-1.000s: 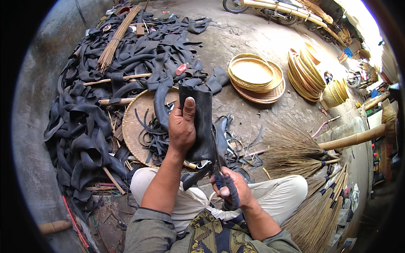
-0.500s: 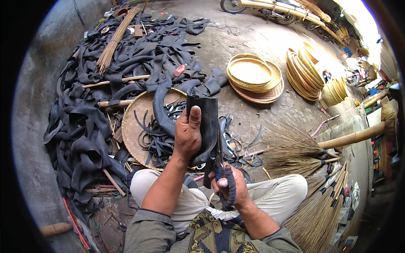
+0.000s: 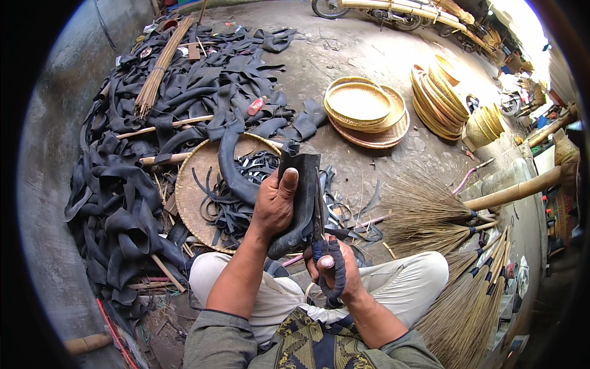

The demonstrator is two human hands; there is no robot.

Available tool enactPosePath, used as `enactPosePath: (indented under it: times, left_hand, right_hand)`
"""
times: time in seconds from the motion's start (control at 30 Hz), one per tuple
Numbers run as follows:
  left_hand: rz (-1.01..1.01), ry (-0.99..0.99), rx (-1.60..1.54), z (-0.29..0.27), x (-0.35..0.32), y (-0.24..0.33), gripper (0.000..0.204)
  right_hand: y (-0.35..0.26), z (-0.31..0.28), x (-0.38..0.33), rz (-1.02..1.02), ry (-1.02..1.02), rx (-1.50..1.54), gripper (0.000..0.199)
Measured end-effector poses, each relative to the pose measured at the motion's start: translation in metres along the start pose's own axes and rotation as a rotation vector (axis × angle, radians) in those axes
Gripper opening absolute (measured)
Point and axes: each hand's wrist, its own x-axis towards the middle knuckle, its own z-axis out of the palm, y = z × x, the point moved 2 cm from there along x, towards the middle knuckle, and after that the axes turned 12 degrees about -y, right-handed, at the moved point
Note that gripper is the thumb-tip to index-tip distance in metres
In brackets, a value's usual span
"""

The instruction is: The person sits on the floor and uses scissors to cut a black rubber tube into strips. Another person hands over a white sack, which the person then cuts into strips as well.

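My left hand grips a piece of black rubber that looks like cut inner tube, thumb up along its face. It is held upright above my lap, its lower end curling to the left. My right hand is closed round scissors with dark cloth wrapped on the handles. Their blades point away from me along the right edge of the rubber. Beyond my hands lies a round woven tray with thin black rubber strips and a curved tube piece on it.
A heap of black rubber fills the left, with a bundle of sticks on top. Woven trays stand ahead, more leaning stacks beside them. Brooms lie at my right. A motorcycle stands far back.
The rubber piece has tilted slightly to the right at its top, and its lower end now shows curling to the left. The scissors stay at its right edge. The view has shifted a little.
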Motion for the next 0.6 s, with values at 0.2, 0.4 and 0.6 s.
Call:
enactPosePath:
  times: [0.2, 0.4, 0.6]
  left_hand:
    - [-0.086, -0.088, 0.079, 0.010, -0.005, -0.007, 0.049]
    - [-0.119, -0.075, 0.150, 0.004, -0.004, -0.010, 0.048]
    - [-0.183, -0.234, 0.773, 0.001, -0.009, -0.003, 0.058]
  right_hand:
    - [0.000, -0.009, 0.004, -0.131, 0.127, 0.004, 0.048]
    - [-0.001, -0.020, 0.003, -0.028, 0.097, -0.039, 0.039]
    - [-0.003, -0.051, -0.001, -0.085, 0.131, 0.055, 0.044]
